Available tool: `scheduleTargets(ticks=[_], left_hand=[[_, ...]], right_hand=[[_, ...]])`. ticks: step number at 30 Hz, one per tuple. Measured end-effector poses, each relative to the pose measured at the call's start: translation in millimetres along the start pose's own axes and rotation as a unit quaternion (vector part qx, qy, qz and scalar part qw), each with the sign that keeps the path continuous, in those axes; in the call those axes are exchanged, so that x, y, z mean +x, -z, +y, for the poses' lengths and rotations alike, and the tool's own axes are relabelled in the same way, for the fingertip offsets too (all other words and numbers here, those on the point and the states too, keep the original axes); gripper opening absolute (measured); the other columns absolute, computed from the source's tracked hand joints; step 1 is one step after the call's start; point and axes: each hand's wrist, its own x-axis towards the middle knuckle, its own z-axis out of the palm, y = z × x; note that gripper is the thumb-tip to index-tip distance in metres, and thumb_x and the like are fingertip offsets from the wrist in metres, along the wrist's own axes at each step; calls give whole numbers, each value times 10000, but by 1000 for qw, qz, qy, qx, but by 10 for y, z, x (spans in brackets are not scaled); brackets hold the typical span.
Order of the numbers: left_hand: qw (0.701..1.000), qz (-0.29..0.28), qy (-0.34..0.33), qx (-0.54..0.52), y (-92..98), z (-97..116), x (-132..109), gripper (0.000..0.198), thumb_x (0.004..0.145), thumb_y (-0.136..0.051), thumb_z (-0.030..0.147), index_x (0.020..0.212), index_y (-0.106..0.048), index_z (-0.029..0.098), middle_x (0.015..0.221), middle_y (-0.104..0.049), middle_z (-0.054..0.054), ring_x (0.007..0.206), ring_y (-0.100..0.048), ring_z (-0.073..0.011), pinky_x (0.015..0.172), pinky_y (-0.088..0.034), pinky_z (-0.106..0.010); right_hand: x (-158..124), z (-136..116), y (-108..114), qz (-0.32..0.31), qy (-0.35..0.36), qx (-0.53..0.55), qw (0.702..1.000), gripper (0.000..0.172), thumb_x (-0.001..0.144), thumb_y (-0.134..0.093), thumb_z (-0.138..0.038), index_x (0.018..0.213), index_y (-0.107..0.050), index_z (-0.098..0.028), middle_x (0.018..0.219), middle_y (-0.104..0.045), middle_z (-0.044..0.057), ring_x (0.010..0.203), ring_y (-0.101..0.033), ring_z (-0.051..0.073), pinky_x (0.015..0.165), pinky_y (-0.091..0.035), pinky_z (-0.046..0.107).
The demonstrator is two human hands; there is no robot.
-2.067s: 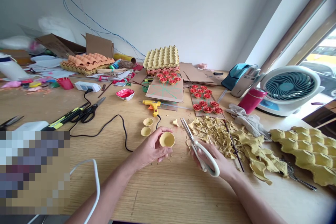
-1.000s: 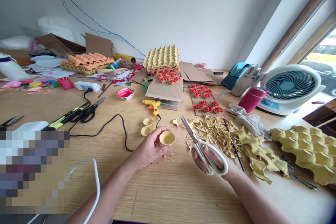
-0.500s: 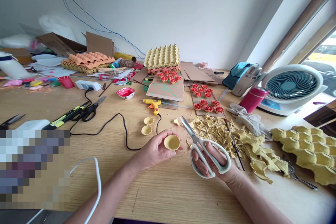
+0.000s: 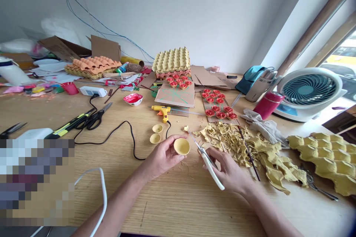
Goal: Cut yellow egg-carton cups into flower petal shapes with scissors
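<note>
A small yellow egg-carton cup [image 4: 182,147] is held in my left hand [image 4: 162,159], its hollow side facing me. My right hand [image 4: 229,168] is closed round the white handles of the scissors [image 4: 210,170], which are turned edge-on with the blades pointing up and left, a little apart from the cup. Two more cut cups [image 4: 155,139] sit on the table just beyond my left hand. A heap of yellow carton scraps [image 4: 228,137] lies beyond and to the right of the scissors.
A yellow glue gun [image 4: 162,109] with a black cord lies ahead. Red paper roses [image 4: 220,114] rest on cardboard behind the scraps. At the right are an egg tray [image 4: 328,155] and a fan [image 4: 308,92]. Black scissors [image 4: 96,118] and a red paint bowl [image 4: 133,99] lie left.
My right hand has rolled over, turning the scissors from face-on to edge-on. The cup has risen slightly in my left hand. A thin trimming now shows on the table below it.
</note>
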Motion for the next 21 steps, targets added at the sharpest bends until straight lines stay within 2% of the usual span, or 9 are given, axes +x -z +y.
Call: scheduleTargets(ticks=[5, 12, 16, 21], left_hand=[[1000, 5, 7, -4, 1, 0, -4, 397, 746, -724, 226, 1105, -564, 168, 1134, -637, -83, 1042, -634, -233, 916, -531, -377], [1000, -28, 6, 3, 16, -74, -19, 347, 803, -697, 242, 1131, -595, 189, 1102, -662, -50, 1016, -641, -202, 913, -533, -337], [999, -34, 8, 11, 6, -100, -15, 338, 813, -691, 247, 1134, -608, 181, 1113, -668, -58, 1022, -639, -205, 909, -536, -334], [999, -33, 1, 21, 4, -93, -14, 333, 815, -704, 264, 1123, -605, 185, 1095, -669, -50, 1012, -639, -201, 905, -534, -323]], right_hand=[[4, 27, 2, -34, 31, -122, 991, 118, 892, -571, -251, 809, -503, -202, 736, -541, -13, 673, -445, 143, 654, -332, 281], [19, 39, -10, -22, 78, -173, 982, 138, 850, -569, -224, 784, -449, -212, 730, -524, -15, 669, -441, 145, 697, -334, 300], [18, 19, -16, -7, 86, -199, 976, 118, 864, -561, -250, 805, -468, -209, 742, -548, -5, 684, -477, 154, 721, -322, 315], [10, 31, -16, -8, 91, -204, 975, 184, 881, -559, -304, 780, -436, -211, 717, -534, -13, 651, -458, 146, 718, -317, 315]])
